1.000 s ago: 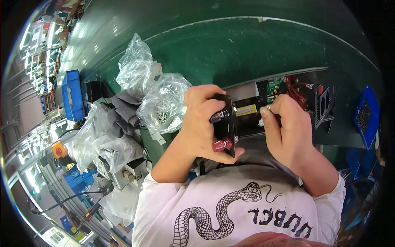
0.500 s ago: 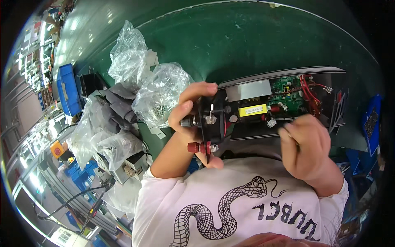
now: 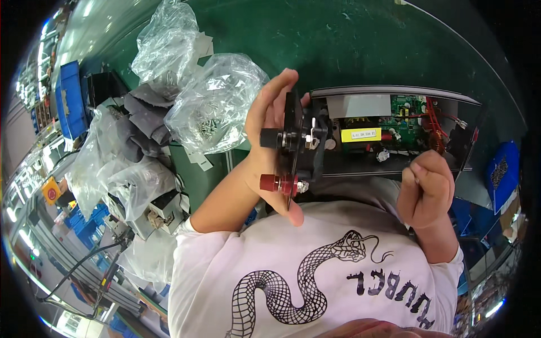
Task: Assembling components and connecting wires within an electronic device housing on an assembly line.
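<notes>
My left hand [image 3: 258, 127] grips a black end panel [image 3: 291, 110] from its outer side, fingers over the far edge and thumb at the near edge. A black terminal post [image 3: 271, 138] and a red terminal post [image 3: 270, 182] stick out of the panel toward my palm. Right of the panel lies an open black metal case [image 3: 389, 90], holding a green circuit board [image 3: 401, 107], a yellow-wrapped component [image 3: 360, 135] and red wires [image 3: 433, 112]. My right hand [image 3: 429, 191] is closed in a pinch by the case's near right corner; what its fingertips hold is too small to name.
A clear plastic bag of small metal screws [image 3: 211, 121] sits left of my left hand, with another clear bag [image 3: 166, 45] beyond it. Grey cloth-like pieces [image 3: 141, 115] lie farther left. Blue bins stand at the left [image 3: 71, 98] and right [image 3: 501, 174] over the green tabletop [image 3: 349, 45].
The end panel has turned more edge-on, and my left fingers have straightened along it. My right hand has drawn back from over the case's near side toward its right corner. The view has shifted slightly.
</notes>
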Tool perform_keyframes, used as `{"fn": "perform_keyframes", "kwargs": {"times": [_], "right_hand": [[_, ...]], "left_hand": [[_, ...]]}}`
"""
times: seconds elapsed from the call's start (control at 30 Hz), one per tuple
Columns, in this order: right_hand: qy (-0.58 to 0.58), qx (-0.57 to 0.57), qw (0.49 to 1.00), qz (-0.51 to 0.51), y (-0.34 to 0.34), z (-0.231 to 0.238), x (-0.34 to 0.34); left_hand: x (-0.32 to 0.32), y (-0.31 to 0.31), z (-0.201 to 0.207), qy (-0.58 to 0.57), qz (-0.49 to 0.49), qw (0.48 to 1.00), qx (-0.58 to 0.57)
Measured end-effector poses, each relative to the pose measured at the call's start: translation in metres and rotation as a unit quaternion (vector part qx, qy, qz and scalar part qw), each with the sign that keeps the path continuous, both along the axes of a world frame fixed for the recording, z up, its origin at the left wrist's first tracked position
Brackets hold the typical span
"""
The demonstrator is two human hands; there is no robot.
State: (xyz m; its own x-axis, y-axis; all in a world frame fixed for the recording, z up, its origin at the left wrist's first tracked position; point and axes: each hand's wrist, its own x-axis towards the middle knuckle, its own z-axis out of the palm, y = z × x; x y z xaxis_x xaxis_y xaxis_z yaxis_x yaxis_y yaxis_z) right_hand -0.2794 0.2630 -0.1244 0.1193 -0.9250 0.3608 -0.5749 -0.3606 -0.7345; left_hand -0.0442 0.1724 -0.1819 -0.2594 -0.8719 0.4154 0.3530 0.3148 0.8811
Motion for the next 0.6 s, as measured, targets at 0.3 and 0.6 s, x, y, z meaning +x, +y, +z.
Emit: {"fn": "perform_keyframes", "kwargs": {"times": [0.3,0.6], "right_hand": [[-0.256,-0.059,0.962,-0.079,0.005,-0.009,0.007],[-0.224,-0.146,0.962,-0.054,0.004,-0.016,0.009]], "left_hand": [[0.030,0.006,0.028,-0.225,-0.087,0.970,0.027],[0.028,0.003,0.028,-0.243,-0.065,0.962,-0.103]]}}
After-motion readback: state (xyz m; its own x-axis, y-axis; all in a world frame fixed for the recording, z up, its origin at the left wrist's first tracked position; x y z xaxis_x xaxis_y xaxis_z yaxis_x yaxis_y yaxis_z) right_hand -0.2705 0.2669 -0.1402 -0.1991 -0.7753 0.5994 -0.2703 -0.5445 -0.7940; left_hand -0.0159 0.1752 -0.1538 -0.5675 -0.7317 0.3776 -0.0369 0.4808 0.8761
